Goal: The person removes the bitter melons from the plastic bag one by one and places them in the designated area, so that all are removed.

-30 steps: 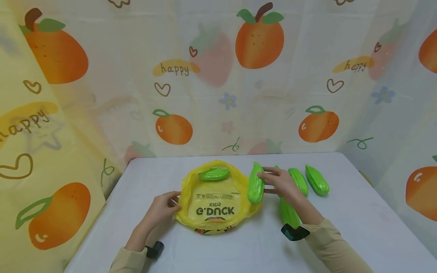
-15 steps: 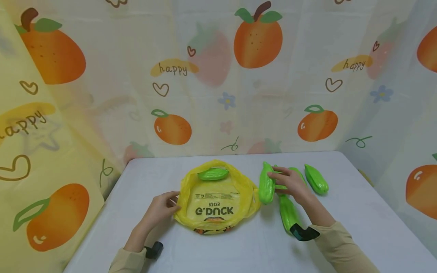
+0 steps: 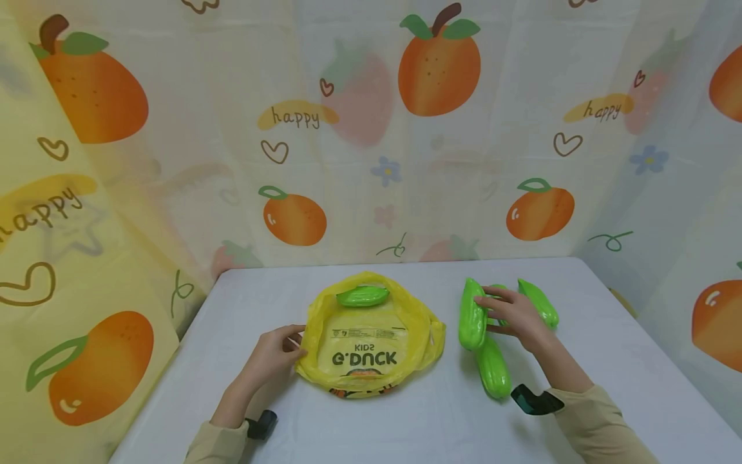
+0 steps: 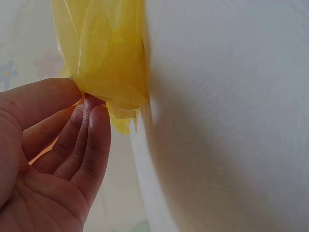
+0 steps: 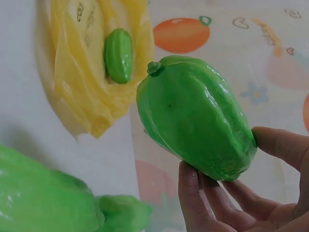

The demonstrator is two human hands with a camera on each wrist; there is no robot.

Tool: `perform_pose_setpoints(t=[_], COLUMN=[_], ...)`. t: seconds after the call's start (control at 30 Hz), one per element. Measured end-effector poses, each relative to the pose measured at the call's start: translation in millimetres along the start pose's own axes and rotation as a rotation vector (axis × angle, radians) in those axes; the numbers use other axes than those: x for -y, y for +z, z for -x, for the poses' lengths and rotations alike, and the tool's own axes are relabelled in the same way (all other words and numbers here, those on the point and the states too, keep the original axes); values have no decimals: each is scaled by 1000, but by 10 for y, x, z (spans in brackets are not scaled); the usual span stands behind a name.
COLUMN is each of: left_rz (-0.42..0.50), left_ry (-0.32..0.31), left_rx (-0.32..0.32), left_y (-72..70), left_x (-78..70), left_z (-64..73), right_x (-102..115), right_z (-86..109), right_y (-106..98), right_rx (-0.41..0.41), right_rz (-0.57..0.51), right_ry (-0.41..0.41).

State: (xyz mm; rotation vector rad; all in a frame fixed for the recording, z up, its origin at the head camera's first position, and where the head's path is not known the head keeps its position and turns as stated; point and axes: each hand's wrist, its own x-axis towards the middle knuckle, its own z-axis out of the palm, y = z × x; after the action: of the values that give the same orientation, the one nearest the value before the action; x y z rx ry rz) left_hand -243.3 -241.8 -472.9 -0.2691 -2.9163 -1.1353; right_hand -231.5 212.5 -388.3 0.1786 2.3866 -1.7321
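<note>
My left hand [image 3: 272,353] pinches the left rim of a yellow plastic bag [image 3: 314,338], which lies with its round mouth facing up; the left wrist view shows the gathered film [image 4: 113,72] between thumb and fingers. Inside the bag, at the far side, rests a glossy green ridged toy gourd [image 3: 364,296]. With fingers and thumb my right hand [image 3: 516,312] grips a similar toy gourd [image 3: 472,319], held upright to the right of the bag. In the right wrist view the held gourd [image 5: 193,116] shows its stem end pointing away from the fingers.
Another green gourd [image 3: 494,374] lies just below the held one, and a further gourd [image 3: 540,303] sits behind the right hand, partly covered. One more is mostly hidden by the fingers. A white cloth [image 3: 406,425] covers the table; a fruit-print curtain [image 3: 359,193] hangs around it.
My right hand has moved right with its gourd, from overlapping the bag's right edge to overlapping the other gourds. The bag's right side now shows fully. My left hand has stayed put.
</note>
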Motion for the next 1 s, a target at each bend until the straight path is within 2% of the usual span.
perform_pose_setpoints(t=[0.37,0.7,1.0], left_rz=[-7,-2,1], left_ry=[28,23,19], left_rx=[-3,-6,-1], left_y=[-5,2,7], left_x=[12,16,10], left_z=[3,-11,-16], right_x=[-62,-151,-199], right_z=[63,87,113], right_y=[-161,-317,-420], right_rx=[-5,-7,-10], right_rz=[30,81,110], right_ry=[29,20,44])
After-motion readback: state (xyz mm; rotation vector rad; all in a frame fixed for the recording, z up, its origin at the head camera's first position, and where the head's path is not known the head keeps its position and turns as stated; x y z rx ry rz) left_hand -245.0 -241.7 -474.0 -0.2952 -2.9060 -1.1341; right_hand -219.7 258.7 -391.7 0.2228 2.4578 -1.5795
